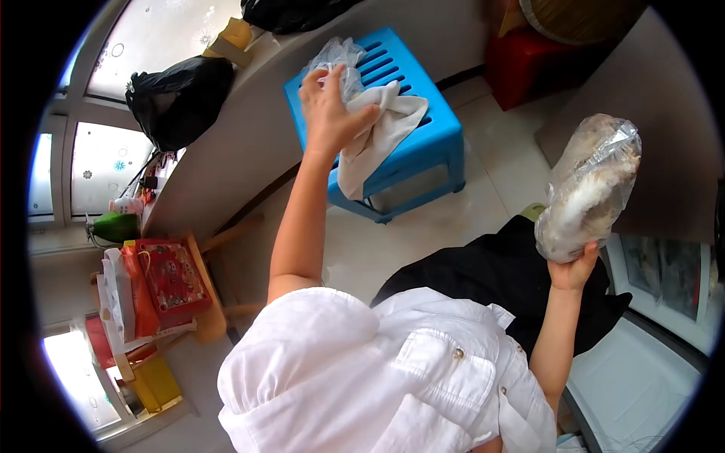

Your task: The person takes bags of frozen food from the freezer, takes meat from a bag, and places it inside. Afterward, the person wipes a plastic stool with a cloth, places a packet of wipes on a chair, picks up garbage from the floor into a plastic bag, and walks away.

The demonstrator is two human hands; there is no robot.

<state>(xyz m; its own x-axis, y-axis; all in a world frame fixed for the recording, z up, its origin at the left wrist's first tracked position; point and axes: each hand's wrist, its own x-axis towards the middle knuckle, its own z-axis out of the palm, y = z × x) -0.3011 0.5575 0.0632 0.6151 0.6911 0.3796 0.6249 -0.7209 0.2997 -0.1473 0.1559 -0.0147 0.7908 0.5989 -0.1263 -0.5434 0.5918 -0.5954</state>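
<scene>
My right hand (575, 268) grips the lower end of a clear plastic bag (589, 189) and holds it up at the right. Inside the bag is something whitish and brown, whose kind I cannot make out. Over the blue plastic stool (442, 136), my left hand (332, 117) is open, thumb and fingers apart. Just beyond its fingertips lies a crumpled clear plastic bag (340, 54); whether they touch it is unclear. Beside the thumb, a white cloth (381, 132) drapes across the slatted seat and hangs over the near edge.
A black plastic bag (181, 102) rests on the window ledge at upper left. Red boxes (174, 279) are stacked on a wooden piece of furniture at left. Behind the stool stands a red container (521, 68). A white cabinet (657, 272) with glass panes is at right.
</scene>
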